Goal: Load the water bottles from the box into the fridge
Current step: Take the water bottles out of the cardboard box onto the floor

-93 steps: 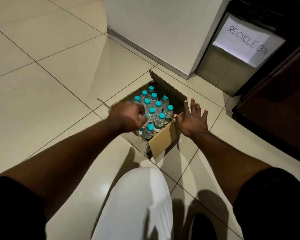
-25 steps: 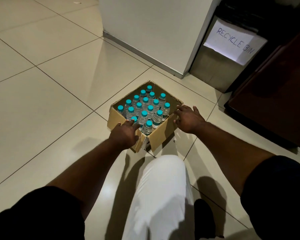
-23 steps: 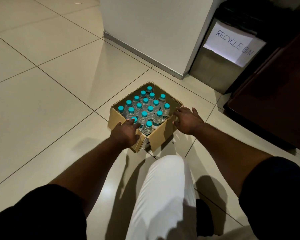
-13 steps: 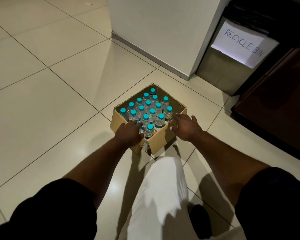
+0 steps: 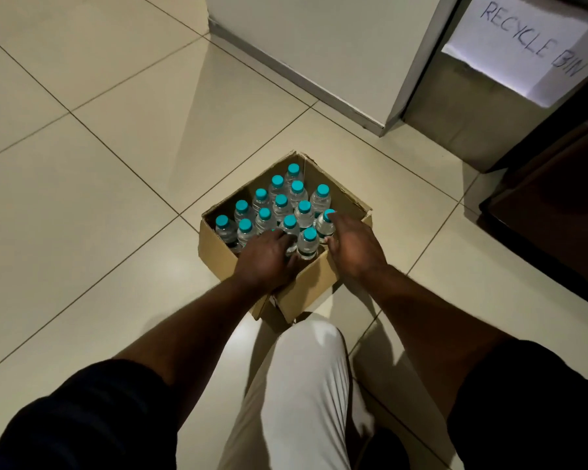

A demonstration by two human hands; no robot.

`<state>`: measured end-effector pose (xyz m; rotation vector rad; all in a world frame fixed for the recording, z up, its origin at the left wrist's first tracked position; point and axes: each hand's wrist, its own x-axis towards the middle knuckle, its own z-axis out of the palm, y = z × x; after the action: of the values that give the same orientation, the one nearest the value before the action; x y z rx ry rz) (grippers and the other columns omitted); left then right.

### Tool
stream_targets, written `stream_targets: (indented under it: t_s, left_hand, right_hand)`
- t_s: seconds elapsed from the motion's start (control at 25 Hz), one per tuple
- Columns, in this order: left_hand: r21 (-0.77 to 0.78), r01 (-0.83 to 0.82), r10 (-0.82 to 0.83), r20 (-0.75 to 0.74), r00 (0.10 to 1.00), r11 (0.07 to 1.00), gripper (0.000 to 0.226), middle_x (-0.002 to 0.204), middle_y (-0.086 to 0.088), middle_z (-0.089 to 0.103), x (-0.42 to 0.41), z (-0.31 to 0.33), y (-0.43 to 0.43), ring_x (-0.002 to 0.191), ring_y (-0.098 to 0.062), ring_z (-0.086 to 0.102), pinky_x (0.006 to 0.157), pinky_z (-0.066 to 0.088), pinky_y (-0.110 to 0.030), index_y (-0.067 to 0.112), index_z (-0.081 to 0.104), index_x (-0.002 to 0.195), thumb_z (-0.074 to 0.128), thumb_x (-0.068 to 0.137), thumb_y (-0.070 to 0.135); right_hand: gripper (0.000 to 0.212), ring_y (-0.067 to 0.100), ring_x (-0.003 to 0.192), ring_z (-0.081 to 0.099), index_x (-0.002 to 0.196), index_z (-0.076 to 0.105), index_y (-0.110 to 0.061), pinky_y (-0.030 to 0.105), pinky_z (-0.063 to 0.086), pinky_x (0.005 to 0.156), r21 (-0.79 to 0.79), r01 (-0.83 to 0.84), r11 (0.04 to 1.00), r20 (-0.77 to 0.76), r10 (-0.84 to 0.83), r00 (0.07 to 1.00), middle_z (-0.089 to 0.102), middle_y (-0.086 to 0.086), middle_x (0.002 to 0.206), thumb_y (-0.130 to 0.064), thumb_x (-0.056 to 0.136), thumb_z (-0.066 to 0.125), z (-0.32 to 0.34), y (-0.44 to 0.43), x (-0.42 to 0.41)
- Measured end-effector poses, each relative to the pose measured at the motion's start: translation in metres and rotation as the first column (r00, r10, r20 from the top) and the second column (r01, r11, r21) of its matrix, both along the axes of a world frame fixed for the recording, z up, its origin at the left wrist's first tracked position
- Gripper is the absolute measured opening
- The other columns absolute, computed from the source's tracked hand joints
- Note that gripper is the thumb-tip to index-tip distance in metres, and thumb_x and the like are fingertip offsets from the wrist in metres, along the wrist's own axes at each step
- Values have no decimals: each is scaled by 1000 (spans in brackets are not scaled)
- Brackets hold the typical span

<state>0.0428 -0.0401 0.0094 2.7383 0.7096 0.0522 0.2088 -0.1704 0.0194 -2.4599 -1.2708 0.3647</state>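
Observation:
An open cardboard box (image 5: pixel 218 247) sits on the tiled floor, packed with several clear water bottles (image 5: pixel 280 201) with teal caps. My left hand (image 5: pixel 269 261) lies over the near row, its fingers curled down on a bottle whose cap is almost hidden. My right hand (image 5: pixel 352 247) reaches in from the right rim, and its fingers and thumb wrap the near-right bottle (image 5: pixel 324 227), fingertips at its cap. No open fridge is in view.
A white panel with a grey plinth (image 5: pixel 319 45) stands behind the box. A steel bin with a paper sign reading RECYCLE BIN (image 5: pixel 482 106) is at the back right. A dark brown unit (image 5: pixel 557 205) is on the right. My knee in white trousers (image 5: pixel 306 368) is just below the box.
Both hands have left the box's near wall and right rim and moved inward onto the bottles. The view has come closer to the box.

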Motion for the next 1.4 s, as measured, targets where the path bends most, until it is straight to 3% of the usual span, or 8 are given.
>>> stream_targets:
  t_s: [0.36,0.48,0.76,0.92,1.0,1.08,1.28,1.4]
  left_hand:
    - [-35,63,-64,-22,998,997,56,131,-6,64,58,-5,10,115,-23,60,95,51,-39,18,53,142,72,91,30]
    - [-28,77,-78,-22,997,997,53,126,-6,66,60,-9,9,109,-23,61,90,50,-37,16,57,138,73,90,31]
    - [-62,26,-34,-125,992,998,48,124,-6,65,64,-2,4,106,-21,60,88,52,-37,17,56,136,70,93,34]
    - [-130,2,-12,-74,997,991,49,136,-6,59,64,2,-2,116,-23,57,92,50,-38,20,50,142,58,99,42]
    - [-165,57,-65,-43,997,985,58,157,-6,42,64,3,-9,138,-26,44,109,42,-45,22,39,153,49,102,47]
    - [-142,181,-195,-94,976,973,65,168,-4,20,64,2,-19,153,-26,21,121,22,-48,24,22,160,42,104,51]
    - [-97,337,-351,-227,909,936,82,170,-5,-4,66,-13,-37,156,-26,-3,124,3,-49,24,0,162,40,100,61]
    - [-77,373,-380,-267,886,925,87,169,-7,-8,64,-23,-37,156,-26,-8,122,-4,-47,21,-4,161,36,99,65]
  right_hand:
    - [49,24,130,52,144,52,-22,42,42,111,1,-10,1000,18,10,1000,58,4,142,-19,97,63,-22,30,31]
    - [42,23,119,57,136,58,-22,40,48,101,28,6,1000,26,-7,1000,64,3,129,-21,95,67,-24,34,36]
    - [45,20,117,58,140,55,-20,34,51,98,108,69,992,-86,-60,994,61,3,131,-23,96,65,-17,12,36]
    - [43,15,113,59,137,57,-19,29,54,95,226,143,964,-100,-123,987,61,0,127,-24,95,69,8,-1,41]
    - [42,11,112,59,131,59,-17,27,56,93,310,169,936,-86,-150,985,61,0,124,-20,92,73,28,-8,44]
    - [42,10,112,59,127,60,-16,23,56,91,387,173,905,-60,-163,985,60,0,122,-17,88,77,50,-17,48]
    - [39,9,110,58,120,57,-21,9,50,88,488,248,837,-48,-258,965,57,-5,118,-19,86,78,81,-44,65]
    - [39,11,110,59,121,57,-20,13,52,90,456,322,830,-33,-346,938,57,-4,119,-22,88,76,72,-63,73]
